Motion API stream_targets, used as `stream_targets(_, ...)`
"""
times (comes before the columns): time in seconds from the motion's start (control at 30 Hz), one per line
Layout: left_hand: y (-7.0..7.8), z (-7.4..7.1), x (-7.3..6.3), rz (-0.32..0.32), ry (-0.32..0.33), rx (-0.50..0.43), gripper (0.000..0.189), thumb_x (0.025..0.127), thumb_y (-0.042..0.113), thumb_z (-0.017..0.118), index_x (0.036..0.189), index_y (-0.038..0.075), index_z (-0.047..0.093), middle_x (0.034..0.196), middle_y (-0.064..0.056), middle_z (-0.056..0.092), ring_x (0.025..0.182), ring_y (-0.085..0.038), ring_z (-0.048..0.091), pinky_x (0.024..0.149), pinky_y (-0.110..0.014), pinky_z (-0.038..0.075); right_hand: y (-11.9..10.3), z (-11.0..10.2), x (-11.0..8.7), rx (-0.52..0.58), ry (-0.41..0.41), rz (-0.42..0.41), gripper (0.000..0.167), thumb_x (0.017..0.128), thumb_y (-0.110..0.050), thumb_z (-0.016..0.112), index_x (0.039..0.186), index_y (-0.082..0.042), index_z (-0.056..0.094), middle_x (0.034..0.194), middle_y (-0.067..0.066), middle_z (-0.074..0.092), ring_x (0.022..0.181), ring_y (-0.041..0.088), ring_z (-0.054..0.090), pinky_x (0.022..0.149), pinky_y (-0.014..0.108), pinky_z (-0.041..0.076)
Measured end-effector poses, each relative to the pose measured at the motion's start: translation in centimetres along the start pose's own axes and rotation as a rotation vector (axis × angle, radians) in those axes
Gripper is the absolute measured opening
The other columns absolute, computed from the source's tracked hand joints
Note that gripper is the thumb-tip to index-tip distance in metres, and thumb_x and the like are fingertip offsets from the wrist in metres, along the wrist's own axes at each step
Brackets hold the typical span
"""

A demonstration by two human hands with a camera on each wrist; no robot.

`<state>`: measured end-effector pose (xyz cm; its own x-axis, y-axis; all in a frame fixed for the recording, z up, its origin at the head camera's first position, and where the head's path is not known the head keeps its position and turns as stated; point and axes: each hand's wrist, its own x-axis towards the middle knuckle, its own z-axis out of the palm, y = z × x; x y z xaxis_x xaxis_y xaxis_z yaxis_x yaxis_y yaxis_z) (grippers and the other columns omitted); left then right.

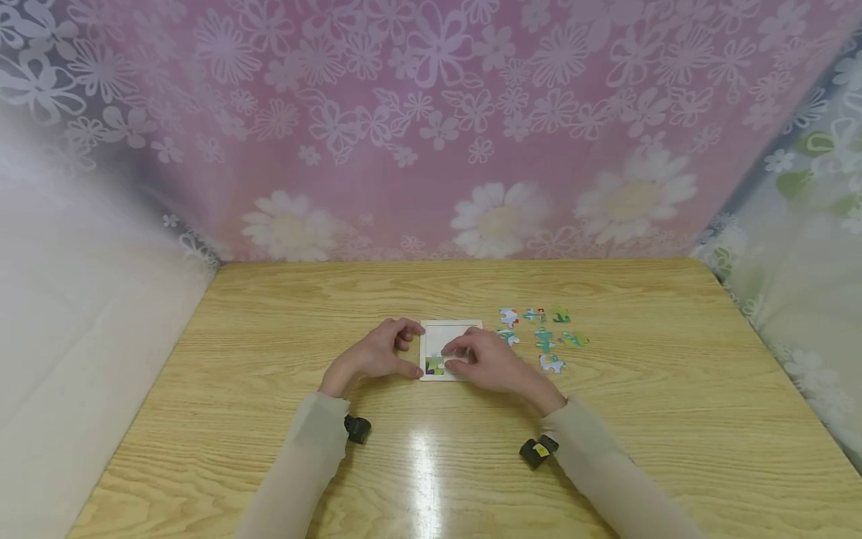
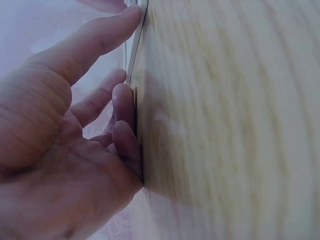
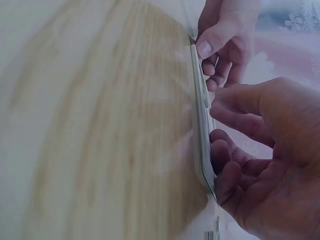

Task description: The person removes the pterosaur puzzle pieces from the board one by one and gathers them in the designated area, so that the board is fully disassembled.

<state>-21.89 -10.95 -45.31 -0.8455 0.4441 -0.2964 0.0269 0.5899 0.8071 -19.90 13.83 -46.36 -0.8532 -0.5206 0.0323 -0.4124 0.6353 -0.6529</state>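
A small pale puzzle frame lies flat on the table between the hands. In its near left corner sits a green and purple puzzle piece. The left hand touches the frame's left side, thumb at the near corner and index finger at the far one; its other fingers bend loosely. In the left wrist view the left thumb meets the frame's edge. Over the frame, the right hand has thumb and index finger close together at a puzzle piece, mostly hidden by the fingertips. The right wrist view shows its other fingers curled beside the frame.
Several loose puzzle pieces lie to the right of the frame, beyond the right hand. The wooden table ends at a pink flowered curtain. Black wrist cameras are worn at both cuffs.
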Motion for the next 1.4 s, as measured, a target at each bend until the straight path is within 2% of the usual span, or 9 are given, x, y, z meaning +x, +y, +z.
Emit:
stream_targets(0.2,-0.2,-0.1,0.1,0.004,-0.001,0.001,0.067,0.080,0.016,0.089,0.139,0.018,0.056,0.128,-0.008,0.046,0.111,-0.023,0.048,0.097,-0.040,0.044,-0.3,0.3,0.2,-0.014,-0.003,0.018,0.018,0.094,-0.024,0.073,0.109,-0.016,0.078,0.092,0.001,0.061,0.068,0.010,0.048,0.062,0.026,0.040)
stream_targets(0.3,-0.3,-0.1,0.2,0.005,-0.001,0.000,0.067,0.080,0.015,0.089,0.138,0.018,0.056,0.127,-0.008,0.046,0.110,-0.023,0.047,0.095,-0.039,0.043,-0.3,0.3,0.2,0.002,-0.003,0.012,0.018,0.095,-0.024,0.072,0.109,-0.016,0.078,0.094,0.001,0.062,0.069,0.010,0.048,0.064,0.026,0.041)
stream_targets(0.6,-0.1,-0.2,0.2,-0.001,0.003,-0.004,0.067,0.080,0.013,0.089,0.139,0.017,0.056,0.126,-0.008,0.045,0.109,-0.023,0.045,0.093,-0.038,0.042,-0.4,0.2,0.4,0.180,-0.016,0.048,0.007,0.096,-0.016,0.067,0.102,-0.017,0.071,0.092,-0.001,0.069,0.080,0.012,0.059,0.073,0.028,0.048)
stream_targets(0.9,0.0,-0.2,0.2,-0.004,0.003,0.009,0.067,0.081,0.014,0.088,0.139,0.017,0.055,0.126,-0.007,0.046,0.108,-0.022,0.045,0.093,-0.038,0.042,-0.9,0.4,0.4,0.239,0.021,0.127,0.004,0.094,-0.017,0.070,0.097,-0.014,0.071,0.090,0.002,0.074,0.080,0.010,0.065,0.074,0.031,0.050)
stream_targets(1.13,0.1,-0.1,0.3,-0.002,0.002,0.004,0.066,0.081,0.012,0.088,0.139,0.016,0.056,0.125,-0.007,0.045,0.107,-0.022,0.045,0.094,-0.038,0.041,-0.6,-0.3,-0.3,0.325,0.029,0.158,0.009,0.093,-0.020,0.069,0.099,-0.013,0.072,0.095,0.002,0.074,0.087,0.013,0.067,0.081,0.033,0.052)
stream_targets(1.4,0.1,0.1,0.1,0.001,-0.003,-0.005,0.066,0.080,0.012,0.088,0.138,0.014,0.056,0.123,-0.007,0.045,0.107,-0.022,0.044,0.093,-0.038,0.040,1.0,-1.7,-1.8,0.340,0.040,0.161,0.009,0.095,-0.020,0.071,0.099,-0.012,0.072,0.095,0.004,0.074,0.085,0.014,0.066,0.074,0.029,0.051)
